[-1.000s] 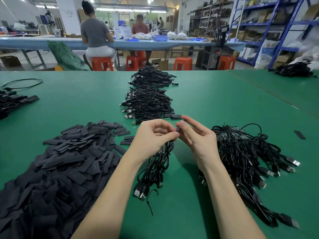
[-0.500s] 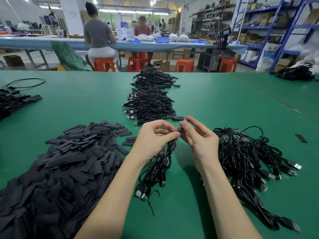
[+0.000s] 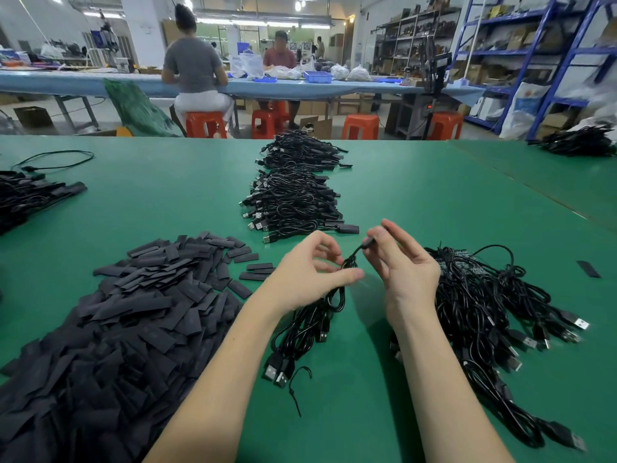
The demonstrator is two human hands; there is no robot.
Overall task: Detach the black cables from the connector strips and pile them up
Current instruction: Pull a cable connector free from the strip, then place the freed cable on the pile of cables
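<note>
My left hand [image 3: 310, 269] holds a bundle of black cables [image 3: 310, 325] near its top, and the bundle's USB plugs hang down onto the green table [image 3: 434, 202]. My right hand [image 3: 400, 262] pinches the small plug end of one cable [image 3: 367, 243] between thumb and forefinger, lifted a little above the bundle. A heap of loose black cables [image 3: 494, 305] lies just right of my right hand. A neat row of piled cables [image 3: 293, 198] stretches away in the middle of the table.
A big heap of flat black strips [image 3: 117, 322] covers the table on the left. More black cables lie at the far left edge [image 3: 30, 195] and far right [image 3: 577, 142]. A single strip [image 3: 588, 269] lies at the right. People sit at a blue bench behind.
My hands have drawn apart a little. The right hand has pulled one cable end up and to the right, away from the bundle in my left hand.
</note>
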